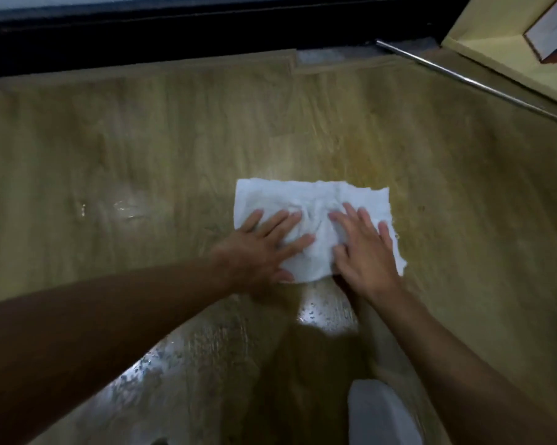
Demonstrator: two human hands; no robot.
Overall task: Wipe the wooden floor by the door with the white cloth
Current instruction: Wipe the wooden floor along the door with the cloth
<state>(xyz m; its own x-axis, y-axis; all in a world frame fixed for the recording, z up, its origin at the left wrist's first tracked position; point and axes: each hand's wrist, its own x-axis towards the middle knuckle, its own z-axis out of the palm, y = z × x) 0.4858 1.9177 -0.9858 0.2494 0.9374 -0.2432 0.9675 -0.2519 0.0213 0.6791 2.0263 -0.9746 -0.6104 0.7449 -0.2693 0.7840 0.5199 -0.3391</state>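
Note:
A white cloth (306, 200) lies spread and a little wrinkled on the wooden floor (142, 149), in the middle of the view. My left hand (264, 248) presses flat on the cloth's left part, fingers spread. My right hand (363, 252) presses flat on its right part, fingers spread too. Both palms cover the cloth's near edge. The two hands lie side by side, almost touching at the fingertips.
A dark door threshold (174, 36) runs along the top. A metal strip (476, 85) and a yellowish door or panel (495, 49) stand at the upper right. Wet shiny patches (126, 208) show on the floor. A pale rounded object (380, 415) sits at the bottom edge.

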